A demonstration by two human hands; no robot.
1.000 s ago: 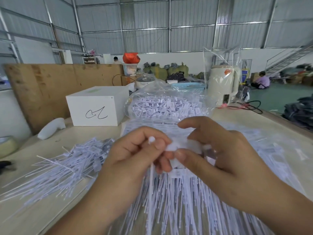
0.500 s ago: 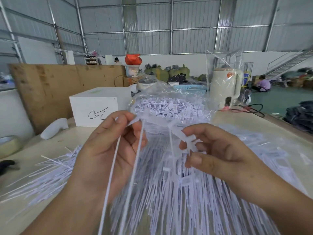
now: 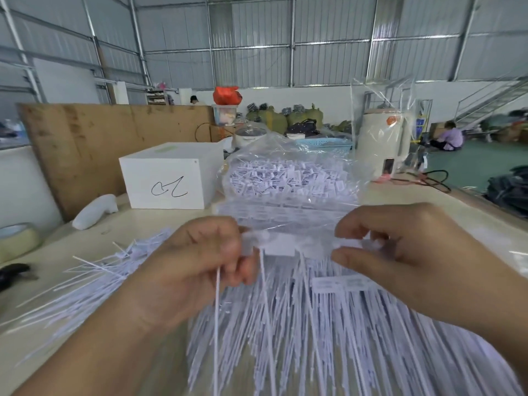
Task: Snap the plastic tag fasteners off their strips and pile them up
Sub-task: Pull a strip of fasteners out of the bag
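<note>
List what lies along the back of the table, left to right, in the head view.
Tape roll → white handheld tool → white box → clear bag of fasteners → cream appliance.

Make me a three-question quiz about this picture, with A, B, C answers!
1. Where is the white box?
A. left of the bag
B. on the floor
C. under the hands

2. What colour are the fasteners?
A. red
B. white
C. black

3. What are the hands doing?
A. lying flat
B. waving
C. holding a strip

Answers: A, the box sits on the table left of the clear bag. B, the whole pile is white. C, the left hand and right hand each pinch one end of it.
</note>
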